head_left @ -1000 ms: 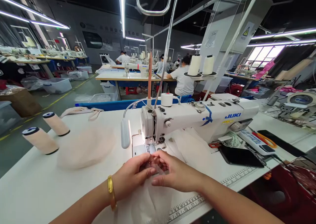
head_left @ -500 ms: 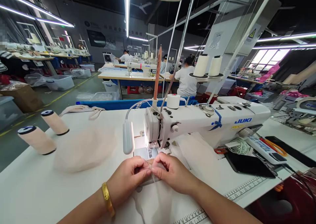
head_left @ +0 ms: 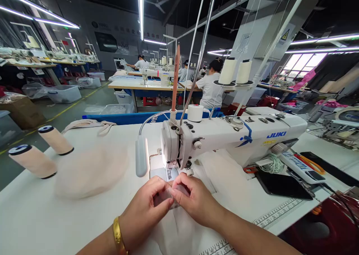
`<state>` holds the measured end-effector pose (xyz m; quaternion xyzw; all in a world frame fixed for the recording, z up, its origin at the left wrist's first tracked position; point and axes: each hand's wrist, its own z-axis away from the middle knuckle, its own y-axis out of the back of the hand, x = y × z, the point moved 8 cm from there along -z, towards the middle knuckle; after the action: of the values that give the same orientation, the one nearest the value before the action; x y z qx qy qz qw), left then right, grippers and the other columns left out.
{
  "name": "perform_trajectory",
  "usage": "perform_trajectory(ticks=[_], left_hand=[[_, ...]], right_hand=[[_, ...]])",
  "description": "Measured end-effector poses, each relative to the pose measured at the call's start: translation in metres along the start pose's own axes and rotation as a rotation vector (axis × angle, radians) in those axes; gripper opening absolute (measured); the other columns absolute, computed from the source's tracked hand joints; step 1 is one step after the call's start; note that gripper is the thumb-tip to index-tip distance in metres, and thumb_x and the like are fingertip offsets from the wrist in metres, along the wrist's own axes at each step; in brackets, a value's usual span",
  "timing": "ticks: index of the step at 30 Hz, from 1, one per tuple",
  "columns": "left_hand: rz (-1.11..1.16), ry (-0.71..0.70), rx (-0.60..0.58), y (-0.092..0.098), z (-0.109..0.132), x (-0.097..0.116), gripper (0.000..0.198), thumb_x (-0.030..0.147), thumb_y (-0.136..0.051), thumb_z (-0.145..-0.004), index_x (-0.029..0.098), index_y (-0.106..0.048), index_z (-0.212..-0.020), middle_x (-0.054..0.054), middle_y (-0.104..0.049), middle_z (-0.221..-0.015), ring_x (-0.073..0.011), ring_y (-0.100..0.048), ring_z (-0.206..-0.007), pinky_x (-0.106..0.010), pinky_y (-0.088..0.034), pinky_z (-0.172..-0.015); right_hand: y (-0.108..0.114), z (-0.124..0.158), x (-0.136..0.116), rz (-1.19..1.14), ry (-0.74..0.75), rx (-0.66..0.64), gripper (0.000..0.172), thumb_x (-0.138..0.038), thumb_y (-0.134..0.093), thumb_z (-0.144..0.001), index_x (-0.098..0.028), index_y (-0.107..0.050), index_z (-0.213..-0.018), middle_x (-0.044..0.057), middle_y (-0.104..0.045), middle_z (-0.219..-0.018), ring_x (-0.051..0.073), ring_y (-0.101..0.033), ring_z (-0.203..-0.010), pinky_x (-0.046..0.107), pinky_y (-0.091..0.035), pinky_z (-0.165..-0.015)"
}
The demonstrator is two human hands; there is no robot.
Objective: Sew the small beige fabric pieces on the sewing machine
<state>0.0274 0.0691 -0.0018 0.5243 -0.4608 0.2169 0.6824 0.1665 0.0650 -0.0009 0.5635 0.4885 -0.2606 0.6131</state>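
Observation:
A piece of thin, pale sheer fabric (head_left: 175, 228) hangs from my fingers down over the table's front. My left hand (head_left: 147, 206), with a gold bangle at the wrist, pinches it between thumb and fingers. Close against it, my right hand (head_left: 193, 199) grips the same fabric. Both hands are just in front of the presser foot (head_left: 169, 174) of a white sewing machine (head_left: 224, 135). The fabric's edge between the fingertips is mostly hidden. More sheer fabric (head_left: 224, 172) lies under the machine arm.
Two peach thread cones (head_left: 33, 161) and a heap of sheer fabric (head_left: 89, 172) lie at left. A lamp (head_left: 141, 157) hangs beside the needle. On the right are a black phone (head_left: 283, 185), orange-handled scissors (head_left: 316, 166) and a printed ruler (head_left: 277, 213). Co-workers (head_left: 211, 84) sit beyond.
My left thumb and fingers have spread a little wider around the fabric, and the left hand has shifted slightly. The view has moved slightly, while both hands stay together at the fabric.

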Motion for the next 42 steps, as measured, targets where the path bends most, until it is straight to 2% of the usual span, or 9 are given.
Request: perform_trajectory(ticks=[8, 12, 15, 18, 22, 26, 33, 38, 42], left_hand=[[0.513, 0.243, -0.326, -0.03, 0.007, -0.004, 0.062, 0.078, -0.067, -0.078, 0.018, -0.06, -0.09, 0.001, -0.06, -0.073, -0.0151, -0.05, -0.065, -0.027, -0.039, -0.065], [0.308, 0.181, -0.159, -0.015, 0.004, -0.005, 0.056, 0.074, -0.065, -0.082, 0.02, -0.055, -0.073, 0.003, -0.052, -0.07, -0.0145, -0.043, -0.068, -0.027, -0.035, -0.063], [0.224, 0.131, -0.104, -0.011, 0.003, -0.003, 0.053, 0.068, -0.06, -0.087, 0.021, -0.051, -0.066, 0.004, -0.047, -0.066, -0.0143, -0.04, -0.065, -0.027, -0.033, -0.06], [0.188, 0.113, -0.076, -0.01, 0.003, -0.003, 0.048, 0.064, -0.059, -0.087, 0.02, -0.056, -0.068, 0.004, -0.046, -0.065, -0.0138, -0.038, -0.062, -0.026, -0.031, -0.056], [0.21, 0.093, -0.027, -0.008, 0.003, -0.002, 0.042, 0.061, -0.062, -0.087, 0.019, -0.065, -0.078, 0.001, -0.057, -0.072, -0.0153, -0.045, -0.065, -0.025, -0.036, -0.056], [0.286, 0.105, 0.039, -0.007, 0.004, -0.006, 0.034, 0.054, -0.067, -0.086, 0.021, -0.063, -0.084, 0.003, -0.055, -0.069, -0.0129, -0.04, -0.061, -0.022, -0.033, -0.052], [0.358, 0.127, 0.098, -0.005, 0.004, -0.003, 0.033, 0.048, -0.074, -0.076, 0.022, -0.055, -0.08, 0.008, -0.04, -0.062, -0.0113, -0.033, -0.059, -0.021, -0.03, -0.052], [0.373, 0.116, 0.038, -0.009, 0.001, -0.001, 0.031, 0.048, -0.071, -0.078, 0.02, -0.06, -0.086, 0.005, -0.05, -0.069, -0.0131, -0.04, -0.065, -0.023, -0.036, -0.057], [0.34, 0.129, 0.003, -0.011, 0.001, -0.009, 0.034, 0.051, -0.069, -0.081, 0.02, -0.055, -0.076, 0.006, -0.043, -0.066, -0.011, -0.035, -0.06, -0.022, -0.03, -0.053]], right_hand=[[0.002, 0.002, 0.001, -0.105, -0.013, 0.003, 0.018, -0.038, -0.06, -0.091, -0.022, -0.057, -0.084, -0.003, -0.053, -0.075, 0.016, -0.048, -0.073, 0.028, -0.036, -0.066], [0.002, 0.002, 0.001, -0.092, -0.012, 0.006, 0.015, -0.034, -0.059, -0.09, -0.022, -0.057, -0.082, -0.003, -0.055, -0.076, 0.016, -0.049, -0.074, 0.028, -0.037, -0.067], [0.003, 0.001, -0.001, -0.082, 0.003, 0.007, 0.014, -0.033, -0.059, -0.091, -0.021, -0.058, -0.083, -0.002, -0.056, -0.077, 0.016, -0.05, -0.075, 0.028, -0.038, -0.067], [0.004, 0.002, -0.002, -0.051, 0.011, 0.022, 0.013, -0.033, -0.06, -0.092, -0.022, -0.059, -0.085, -0.002, -0.057, -0.078, 0.016, -0.051, -0.075, 0.028, -0.039, -0.067], [0.004, 0.004, -0.006, 0.025, 0.074, 0.059, 0.013, -0.031, -0.06, -0.092, -0.022, -0.056, -0.082, -0.003, -0.055, -0.074, 0.016, -0.051, -0.073, 0.028, -0.038, -0.069], [0.003, 0.006, -0.008, 0.031, 0.099, 0.064, 0.015, -0.031, -0.058, -0.093, -0.023, -0.055, -0.081, -0.003, -0.056, -0.074, 0.016, -0.052, -0.072, 0.029, -0.038, -0.069], [0.004, 0.007, -0.009, 0.033, 0.114, 0.087, 0.016, -0.032, -0.059, -0.092, -0.023, -0.057, -0.08, -0.003, -0.056, -0.072, 0.015, -0.051, -0.069, 0.029, -0.038, -0.07], [0.004, 0.008, -0.011, 0.043, 0.15, 0.098, 0.013, -0.029, -0.059, -0.092, -0.022, -0.059, -0.08, -0.004, -0.057, -0.072, 0.015, -0.052, -0.069, 0.027, -0.038, -0.067], [0.005, 0.008, -0.012, 0.058, 0.175, 0.101, 0.013, -0.027, -0.06, -0.093, -0.022, -0.061, -0.081, -0.004, -0.06, -0.073, 0.014, -0.054, -0.07, 0.026, -0.039, -0.069]])
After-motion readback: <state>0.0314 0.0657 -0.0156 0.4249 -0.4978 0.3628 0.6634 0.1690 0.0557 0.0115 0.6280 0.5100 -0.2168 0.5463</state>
